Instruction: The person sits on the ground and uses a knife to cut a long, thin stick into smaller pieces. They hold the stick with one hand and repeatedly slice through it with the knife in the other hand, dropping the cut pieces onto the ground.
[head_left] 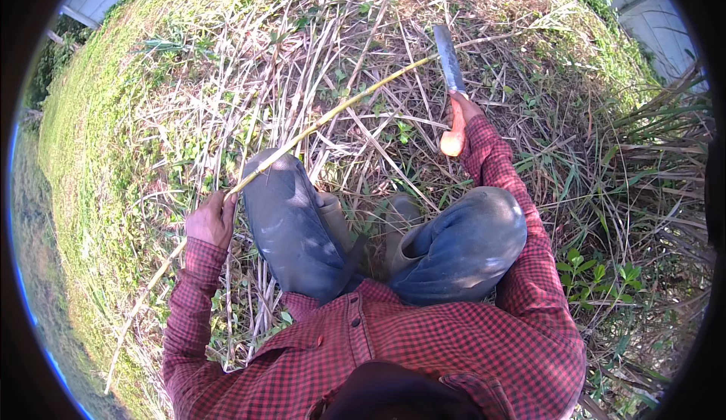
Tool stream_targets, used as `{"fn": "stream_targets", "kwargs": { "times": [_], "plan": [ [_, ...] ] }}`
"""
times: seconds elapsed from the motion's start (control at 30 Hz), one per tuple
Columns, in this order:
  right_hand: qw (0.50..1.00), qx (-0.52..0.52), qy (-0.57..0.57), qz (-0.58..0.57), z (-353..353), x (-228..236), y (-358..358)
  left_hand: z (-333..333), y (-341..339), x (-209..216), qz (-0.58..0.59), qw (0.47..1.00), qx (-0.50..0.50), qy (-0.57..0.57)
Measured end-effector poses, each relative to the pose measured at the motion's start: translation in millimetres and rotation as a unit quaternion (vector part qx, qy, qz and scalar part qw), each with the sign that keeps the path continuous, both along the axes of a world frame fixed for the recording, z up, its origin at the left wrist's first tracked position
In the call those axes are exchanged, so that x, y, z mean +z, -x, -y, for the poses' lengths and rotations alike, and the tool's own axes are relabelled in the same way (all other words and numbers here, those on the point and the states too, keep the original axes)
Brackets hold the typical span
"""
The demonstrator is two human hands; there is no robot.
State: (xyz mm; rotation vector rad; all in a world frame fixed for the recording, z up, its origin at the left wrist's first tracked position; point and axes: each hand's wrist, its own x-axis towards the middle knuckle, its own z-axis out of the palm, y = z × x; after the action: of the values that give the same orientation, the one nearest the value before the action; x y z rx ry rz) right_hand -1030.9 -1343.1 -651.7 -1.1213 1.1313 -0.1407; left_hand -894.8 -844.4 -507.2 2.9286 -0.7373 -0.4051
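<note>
My left hand is closed around a long, thin yellow-green cane stalk beside my left knee. The stalk slants up and to the right past that knee, and its pale other end trails behind my left forearm. Out ahead on the right, my right hand grips a machete by its orange-brown handle. Its dark, wide blade points away from me, close to the stalk's far part. Whether blade and stalk touch, I cannot tell.
Dry cut stalks and straw cover the ground among green weeds. My bent knees in blue trousers are close below the stalk. Tall grass stands at the right. Pale wall panels rise at the far right, with more at the far left.
</note>
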Motion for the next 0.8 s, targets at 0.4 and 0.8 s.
{"fn": "stream_targets", "kwargs": {
  "times": [0.4, 0.8],
  "plan": [
    [0.966, 0.225, -0.064, 0.110, -38, 35, 13, -20, -50, -3, -0.439, 0.886, 0.030, 0.148],
    [0.927, 0.362, -0.055, 0.082, -92, 87, 39, -19, -31, -11, -0.525, 0.827, 0.124, 0.155]
  ]
}}
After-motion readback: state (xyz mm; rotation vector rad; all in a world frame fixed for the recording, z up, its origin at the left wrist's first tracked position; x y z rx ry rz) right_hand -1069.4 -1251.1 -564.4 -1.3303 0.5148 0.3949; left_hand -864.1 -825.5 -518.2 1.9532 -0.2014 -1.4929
